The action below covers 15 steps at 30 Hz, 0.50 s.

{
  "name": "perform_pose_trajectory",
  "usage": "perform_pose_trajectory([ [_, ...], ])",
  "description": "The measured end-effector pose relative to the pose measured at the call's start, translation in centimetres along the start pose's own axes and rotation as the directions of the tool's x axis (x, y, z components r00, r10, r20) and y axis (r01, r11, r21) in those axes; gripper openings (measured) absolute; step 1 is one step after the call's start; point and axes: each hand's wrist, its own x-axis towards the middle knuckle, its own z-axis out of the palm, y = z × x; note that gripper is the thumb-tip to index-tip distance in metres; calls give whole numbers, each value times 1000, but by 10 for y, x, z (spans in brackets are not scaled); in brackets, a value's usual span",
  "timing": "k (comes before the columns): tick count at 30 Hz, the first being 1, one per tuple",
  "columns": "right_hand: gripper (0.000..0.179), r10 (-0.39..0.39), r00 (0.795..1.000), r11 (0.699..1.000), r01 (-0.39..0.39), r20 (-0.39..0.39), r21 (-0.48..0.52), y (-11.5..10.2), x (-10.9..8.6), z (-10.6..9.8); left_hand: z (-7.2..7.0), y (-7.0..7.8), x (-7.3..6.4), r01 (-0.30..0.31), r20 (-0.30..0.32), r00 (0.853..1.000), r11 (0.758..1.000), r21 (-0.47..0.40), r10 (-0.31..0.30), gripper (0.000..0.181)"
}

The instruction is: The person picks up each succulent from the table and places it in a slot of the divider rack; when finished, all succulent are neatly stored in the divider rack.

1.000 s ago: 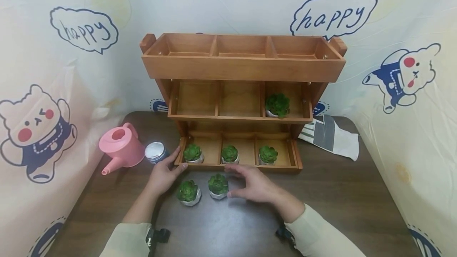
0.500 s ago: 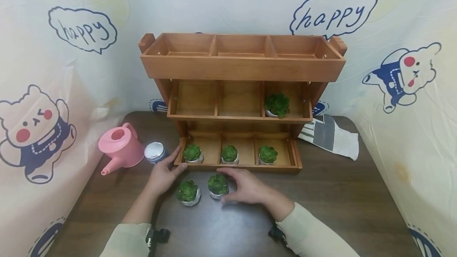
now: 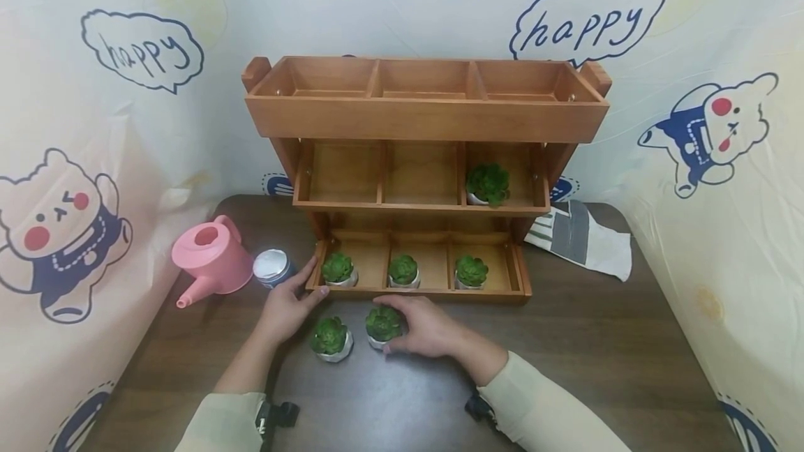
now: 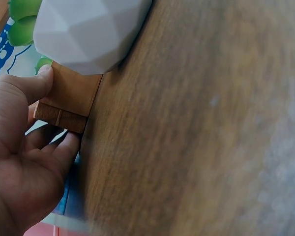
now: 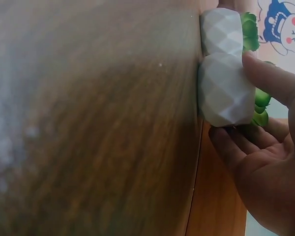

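At the front left corner of a three-tier wooden planter shelf (image 3: pixel 427 124), my left hand (image 3: pixel 289 309) grips the bottom tier, thumb on the front board and fingers along the side. My right hand (image 3: pixel 427 326) has thumb and fingers on opposite sides of a succulent in a white faceted pot (image 5: pixel 226 91), which stands upright on the table. Just left of it is a second potted succulent (image 3: pixel 331 339). The bottom tier holds one succulent per compartment: left (image 3: pixel 339 269), middle (image 3: pixel 404 270) and right (image 3: pixel 471 272). Another succulent (image 3: pixel 488 184) sits in the middle tier's right compartment.
A pink watering can (image 3: pixel 213 257) stands at the left, beside a blue tin with a pale top (image 3: pixel 273 267) close to my left hand. Grey-and-white gloves (image 3: pixel 584 239) lie right of the shelf. A printed cloth (image 3: pixel 402 5) hangs behind the brown table (image 3: pixel 597 354).
My right hand has moved left, from beside the right-hand loose succulent to around its pot. The left hand keeps its place on the shelf corner.
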Motion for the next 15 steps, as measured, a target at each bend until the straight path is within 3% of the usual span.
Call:
perform_pose_trajectory([
  [15,79,9,1000,999,-10,-17,-35,1,-4,-14,1,-1,0,-27,-5,1000,1000,6,27,79],
])
